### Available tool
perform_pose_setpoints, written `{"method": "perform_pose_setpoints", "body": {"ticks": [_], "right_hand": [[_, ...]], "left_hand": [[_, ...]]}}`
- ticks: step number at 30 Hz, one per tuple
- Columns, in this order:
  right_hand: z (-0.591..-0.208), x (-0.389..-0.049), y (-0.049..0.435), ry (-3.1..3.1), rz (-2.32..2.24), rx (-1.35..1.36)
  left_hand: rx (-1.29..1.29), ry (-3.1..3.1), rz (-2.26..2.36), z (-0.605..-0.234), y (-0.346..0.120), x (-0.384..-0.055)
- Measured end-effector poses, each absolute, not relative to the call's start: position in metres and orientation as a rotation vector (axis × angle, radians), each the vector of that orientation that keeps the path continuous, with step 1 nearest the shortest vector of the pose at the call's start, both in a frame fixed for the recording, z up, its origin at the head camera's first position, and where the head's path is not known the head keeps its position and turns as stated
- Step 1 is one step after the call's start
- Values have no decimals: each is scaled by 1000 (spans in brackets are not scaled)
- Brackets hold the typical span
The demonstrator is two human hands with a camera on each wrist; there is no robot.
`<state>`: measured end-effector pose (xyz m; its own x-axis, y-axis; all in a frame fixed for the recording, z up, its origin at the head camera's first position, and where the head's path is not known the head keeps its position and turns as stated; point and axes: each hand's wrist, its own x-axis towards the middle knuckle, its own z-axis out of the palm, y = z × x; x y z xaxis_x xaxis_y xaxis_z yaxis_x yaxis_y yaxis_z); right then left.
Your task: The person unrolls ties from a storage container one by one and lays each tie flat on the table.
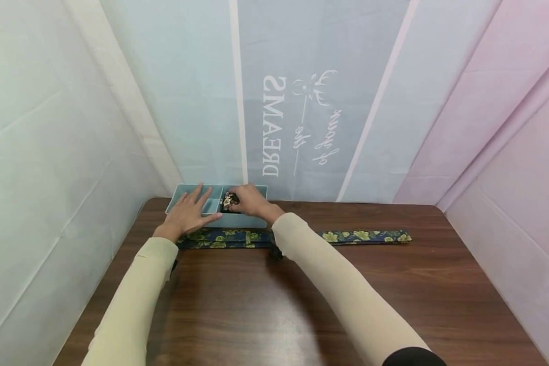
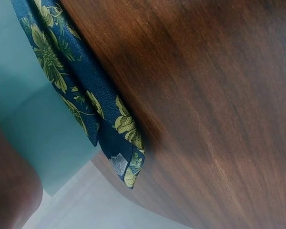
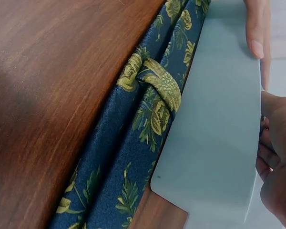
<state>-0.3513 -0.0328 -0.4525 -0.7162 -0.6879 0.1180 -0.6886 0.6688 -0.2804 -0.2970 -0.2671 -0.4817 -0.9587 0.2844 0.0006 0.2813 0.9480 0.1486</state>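
Observation:
A light-blue divided box stands at the table's back edge. My right hand reaches into its right compartment and grips a small dark bundle with a cream-and-gold floral pattern. In the right wrist view, that hand's fingers curl behind the front wall, which hides the bundle. My left hand lies spread over the left compartment, thumb along the front rim. Right in front of the box stretches a navy necktie with yellow-green flowers, folded lengthwise, a narrow loop around it.
The brown wooden table extends toward me from the necktie. Pale fabric walls enclose it at the left, right and back. Printed lettering marks the back cloth behind the box.

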Motion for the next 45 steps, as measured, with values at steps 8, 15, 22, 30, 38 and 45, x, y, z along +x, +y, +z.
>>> {"method": "perform_pose_setpoints", "body": {"ticks": [8,15,22,30,38,45], "right_hand": [[-453,-353,-33,-2871,482,1172],[-454,-353,-31,-2858,506,1187],[-454,-350,-29,-2813,604,1197],[-445,-349,-29,-2783,683,1192],[-435,-350,-26,-2739,763,1143],[-426,-347,-17,-2713,865,1081]], "left_hand": [[438,3074,237,-484,-266,-298],[432,3073,260,-487,-265,-301],[424,3056,239,-484,-265,-298],[417,3058,236,-480,-266,-294],[409,3056,260,-484,-270,-299],[414,3051,252,-483,-269,-300]]}}
